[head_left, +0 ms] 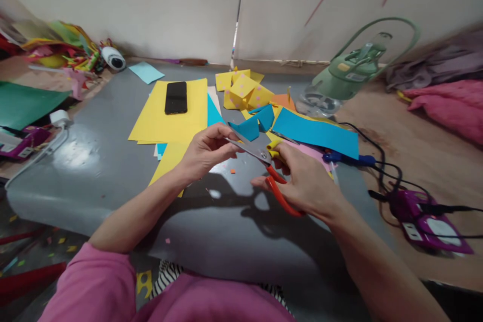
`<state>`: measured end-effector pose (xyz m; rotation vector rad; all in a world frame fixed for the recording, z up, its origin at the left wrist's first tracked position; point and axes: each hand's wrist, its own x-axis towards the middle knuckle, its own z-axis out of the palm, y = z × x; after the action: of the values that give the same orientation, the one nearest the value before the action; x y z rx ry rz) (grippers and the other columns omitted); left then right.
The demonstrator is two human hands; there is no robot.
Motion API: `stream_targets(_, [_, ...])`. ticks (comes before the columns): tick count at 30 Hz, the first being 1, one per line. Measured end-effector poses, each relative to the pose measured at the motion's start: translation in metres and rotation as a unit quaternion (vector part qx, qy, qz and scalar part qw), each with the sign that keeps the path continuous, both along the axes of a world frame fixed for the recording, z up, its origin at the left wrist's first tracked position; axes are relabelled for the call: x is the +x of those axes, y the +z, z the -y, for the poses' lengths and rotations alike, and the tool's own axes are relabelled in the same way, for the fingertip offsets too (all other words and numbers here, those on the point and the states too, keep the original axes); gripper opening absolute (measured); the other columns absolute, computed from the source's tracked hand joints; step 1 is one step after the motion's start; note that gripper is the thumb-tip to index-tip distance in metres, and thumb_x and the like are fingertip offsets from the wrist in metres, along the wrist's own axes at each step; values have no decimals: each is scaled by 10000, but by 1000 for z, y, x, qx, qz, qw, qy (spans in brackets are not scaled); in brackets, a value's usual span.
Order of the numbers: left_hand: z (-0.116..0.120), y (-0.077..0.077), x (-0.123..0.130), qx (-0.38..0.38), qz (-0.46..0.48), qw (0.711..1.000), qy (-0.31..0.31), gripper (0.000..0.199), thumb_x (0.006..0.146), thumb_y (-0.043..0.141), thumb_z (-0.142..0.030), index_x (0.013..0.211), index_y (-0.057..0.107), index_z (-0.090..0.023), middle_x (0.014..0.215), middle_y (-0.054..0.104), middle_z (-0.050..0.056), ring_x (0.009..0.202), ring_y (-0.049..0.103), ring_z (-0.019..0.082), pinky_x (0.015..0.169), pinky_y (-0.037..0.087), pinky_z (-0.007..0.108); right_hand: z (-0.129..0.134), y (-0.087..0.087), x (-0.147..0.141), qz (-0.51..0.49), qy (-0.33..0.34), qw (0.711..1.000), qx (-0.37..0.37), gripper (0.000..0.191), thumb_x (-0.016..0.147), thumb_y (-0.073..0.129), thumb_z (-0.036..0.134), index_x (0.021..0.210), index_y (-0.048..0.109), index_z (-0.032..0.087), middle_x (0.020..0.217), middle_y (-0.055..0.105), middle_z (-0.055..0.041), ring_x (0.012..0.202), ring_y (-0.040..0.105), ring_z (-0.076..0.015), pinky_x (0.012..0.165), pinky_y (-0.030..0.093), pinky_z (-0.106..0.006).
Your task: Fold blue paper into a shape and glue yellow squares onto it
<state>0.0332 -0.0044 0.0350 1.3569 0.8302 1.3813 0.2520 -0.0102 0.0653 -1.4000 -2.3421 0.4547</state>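
Note:
My right hand (307, 178) is wrapped round a pair of scissors (277, 173) with red handles and metal blades pointing left. A rolled yellow piece of paper (272, 147) sits at its fingertips, beside the scissors' pivot. My left hand (207, 151) is closed in a pinch at the blade tips; what lies between its fingers is too small to make out. Just beyond the blades is a folded blue paper piece (251, 126). Folded yellow paper shapes with pink dots (247, 91) stand behind it. To the right lies a blue paper strip (317, 133).
A black phone (176, 98) rests on yellow sheets (151, 123). Back right stands a green bottle with a loop handle (349, 73). Cables and a purple power strip (426, 221) lie right; a pink glue gun (77, 83) and green sheet (30, 105) lie left.

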Motion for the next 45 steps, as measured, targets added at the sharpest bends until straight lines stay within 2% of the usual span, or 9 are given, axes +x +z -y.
stream_targets(10, [0,-1,0,4,-5,1000,0,389,762,786,-522,776,545,-217,773,668,-22,666,666,98,609,539,235,1,0,-1,-1,-7,1000,-5,439,770,673,649,882,540,246,740,623,-27,630,582,-206,518,365,-295])
stream_targets(17, [2,-1,-1,-4,3,1000,6,273,802,767,-401,795,561,-222,799,690,-28,676,672,92,619,541,231,1,-1,0,4,-6,1000,6,450,775,656,661,850,503,245,756,625,-40,648,588,-211,522,365,-296])
stream_targets(23, [2,0,1,2,5,1000,-5,286,789,764,-405,794,545,-221,784,683,-27,657,680,96,594,534,230,0,-2,0,1,-16,1000,9,451,762,669,664,840,512,248,726,612,-26,612,577,-203,506,365,-294])
stream_targets(30, [1,-1,0,-5,-38,999,6,315,805,728,-472,803,524,-232,794,670,-21,686,683,103,615,545,250,-1,-1,-1,-11,-7,1000,14,456,775,652,684,816,514,251,677,577,-7,568,529,-182,497,349,-289])
stream_targets(39, [0,-4,-1,16,17,1000,-19,300,820,780,-441,829,577,-220,793,693,-25,670,690,97,604,544,230,0,2,-1,-5,-4,1000,-2,459,773,632,694,789,490,257,650,542,6,546,489,-170,491,333,-284])
stream_targets(45, [1,-3,-1,7,2,1000,-11,318,809,769,-464,821,563,-223,778,688,-32,677,693,100,611,546,235,-1,2,-2,-6,2,1000,4,443,789,630,677,787,487,258,642,540,12,543,483,-166,495,326,-282])
